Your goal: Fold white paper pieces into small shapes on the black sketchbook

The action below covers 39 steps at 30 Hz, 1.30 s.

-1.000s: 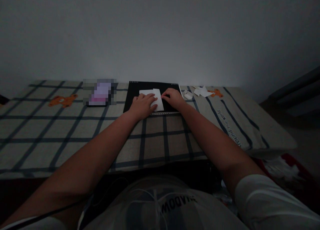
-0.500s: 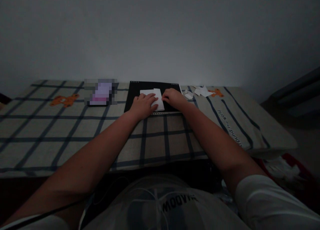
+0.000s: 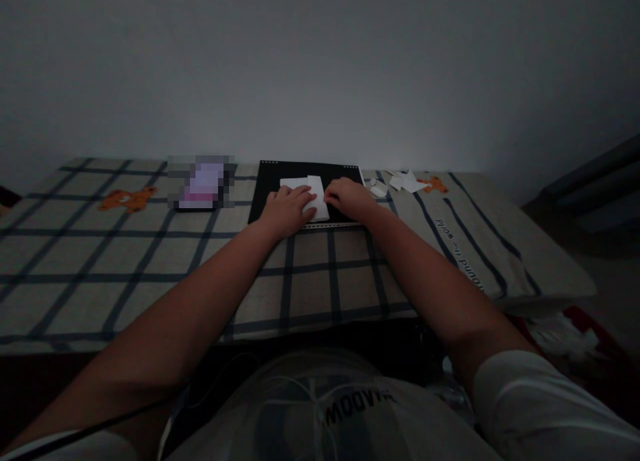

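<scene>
A folded white paper [image 3: 306, 187] lies on a black board [image 3: 265, 191] at the far side of the checked cloth. My left hand [image 3: 285, 211] rests flat on the paper's near left part, fingers stretched out. My right hand [image 3: 347, 198] sits at the paper's right edge with its fingers curled down onto the fold, pressing it against the board. Part of the paper is hidden under both hands.
A checked cloth with orange bear prints [image 3: 125, 198] covers the surface. A blurred pink and white object [image 3: 201, 183] lies left of the board. Small white paper scraps [image 3: 400, 182] are scattered to the right. A wall stands right behind. White crumpled stuff [image 3: 563, 334] lies low right.
Both hands stay on the paper almost unmoved; the right hand has shifted only slightly along the paper's right edge.
</scene>
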### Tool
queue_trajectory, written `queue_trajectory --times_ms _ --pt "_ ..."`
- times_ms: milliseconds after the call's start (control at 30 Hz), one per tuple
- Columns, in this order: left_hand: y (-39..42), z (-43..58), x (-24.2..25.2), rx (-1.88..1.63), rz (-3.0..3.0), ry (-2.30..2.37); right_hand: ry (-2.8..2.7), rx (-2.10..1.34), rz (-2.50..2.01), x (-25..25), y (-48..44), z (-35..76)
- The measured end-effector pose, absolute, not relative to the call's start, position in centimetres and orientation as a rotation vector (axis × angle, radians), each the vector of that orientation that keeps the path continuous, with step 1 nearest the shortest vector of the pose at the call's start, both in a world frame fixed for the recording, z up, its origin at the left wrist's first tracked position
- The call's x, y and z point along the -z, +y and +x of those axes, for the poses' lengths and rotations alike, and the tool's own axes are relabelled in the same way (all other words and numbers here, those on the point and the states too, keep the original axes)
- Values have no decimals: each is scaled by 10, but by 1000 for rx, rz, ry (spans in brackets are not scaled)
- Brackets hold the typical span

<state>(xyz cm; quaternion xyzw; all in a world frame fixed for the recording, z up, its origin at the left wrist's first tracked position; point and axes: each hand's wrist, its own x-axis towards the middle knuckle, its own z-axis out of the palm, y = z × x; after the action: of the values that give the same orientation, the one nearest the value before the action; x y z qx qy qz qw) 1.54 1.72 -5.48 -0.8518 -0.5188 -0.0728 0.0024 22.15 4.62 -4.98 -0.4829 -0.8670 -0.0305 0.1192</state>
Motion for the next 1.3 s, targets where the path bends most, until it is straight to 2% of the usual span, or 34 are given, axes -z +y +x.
queue_trajectory --times_ms 300,1300 --pt "17 15 56 205 -2666 -1626 -2675 111 -1396 39 35 223" --pt "16 14 55 210 -2670 -1617 -2878 -256 -1180 23 26 229"
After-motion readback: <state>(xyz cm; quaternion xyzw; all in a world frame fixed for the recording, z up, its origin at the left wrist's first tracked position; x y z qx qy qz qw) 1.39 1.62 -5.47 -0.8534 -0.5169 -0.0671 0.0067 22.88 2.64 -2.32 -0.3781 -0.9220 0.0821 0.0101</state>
